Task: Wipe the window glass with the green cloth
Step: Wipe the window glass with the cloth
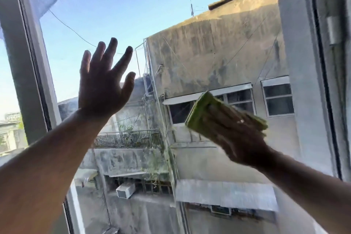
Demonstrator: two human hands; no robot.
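I could read almost nothing through the window glass (117, 15). A rooftop sign (13, 116) on a distant building at the far left carried pale letters, too blurred to make out. Nothing else bore writing.

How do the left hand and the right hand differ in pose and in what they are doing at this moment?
The left hand is empty, fingers spread and pointing up; the right hand lies flat on the folded green cloth, fingers pointing up and to the left. The left hand is sharp and sits higher, against the sky; the right hand is motion-blurred and lower, over the building opposite. Both are raised, palm first, to the window glass.
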